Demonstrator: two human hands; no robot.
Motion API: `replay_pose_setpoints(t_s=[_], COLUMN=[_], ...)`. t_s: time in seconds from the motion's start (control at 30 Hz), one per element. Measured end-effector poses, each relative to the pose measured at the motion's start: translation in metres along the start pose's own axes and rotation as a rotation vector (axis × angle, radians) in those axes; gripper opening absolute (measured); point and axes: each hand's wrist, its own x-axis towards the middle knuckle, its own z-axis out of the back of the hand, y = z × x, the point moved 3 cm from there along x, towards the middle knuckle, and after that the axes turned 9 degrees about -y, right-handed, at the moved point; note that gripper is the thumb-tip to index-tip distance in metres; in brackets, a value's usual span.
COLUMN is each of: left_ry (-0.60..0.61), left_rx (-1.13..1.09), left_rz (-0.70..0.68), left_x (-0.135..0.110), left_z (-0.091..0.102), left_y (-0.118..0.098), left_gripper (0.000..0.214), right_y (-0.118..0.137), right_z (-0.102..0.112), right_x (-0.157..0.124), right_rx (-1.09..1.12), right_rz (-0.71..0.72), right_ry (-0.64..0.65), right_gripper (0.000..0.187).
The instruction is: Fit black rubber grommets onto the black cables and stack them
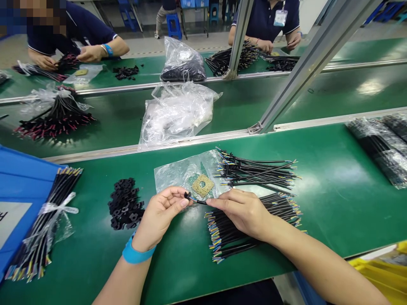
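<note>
The left hand [160,218], with a blue wristband [137,254] at its wrist, is closed to a narrow pinch on one end of a short black sheathed cable [197,200], and the right hand [240,213] pinches the same cable a little further along, so the two sets of fingertips nearly meet. The cable lies in the middle of the frame, just above the green bench mat [178,271]. At the left hand's end sits a small black fitting [187,195], with thin coloured cores showing beside it, though the fingers hide the detail. Just above the hands, a tan square gasket with a round hole [202,185] lies on a clear plastic bag [173,173], and a fan of loose cables [254,173] spreads to its right. A second loose heap of cables [251,224] lies directly under the right wrist, and a heap of black rubber pieces [125,203] sits left of the left hand. If the pinch slackens, the fitting could slip off or drop into that rubber heap. Tugging could bend or fray the bare cores. The right forearm could drag the loose heap and tangle its ends, or knock cables toward the lower bench edge. Loose cables lying close together could also get mixed up.
</note>
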Motion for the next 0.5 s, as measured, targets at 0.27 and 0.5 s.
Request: replay_pose_setpoints(t_s=[0.27, 0.5], left_ry=[0.155, 0.054], left_rx=[0.172, 0.302], left_rz=[-0.044, -0.324], left_x=[-0.007, -0.015], left_z=[-0.005, -0.014], left_y=[0.0, -0.002], left_gripper=[0.032, 0.016], right_y=[0.002, 0.015], right_z=[-0.002, 0.002], right_x=[0.001, 0.004], right_rx=[0.015, -0.102], right_rz=[-0.032, 0.059], right_ry=[0.009, -0.116], right_gripper=[0.025, 0.011])
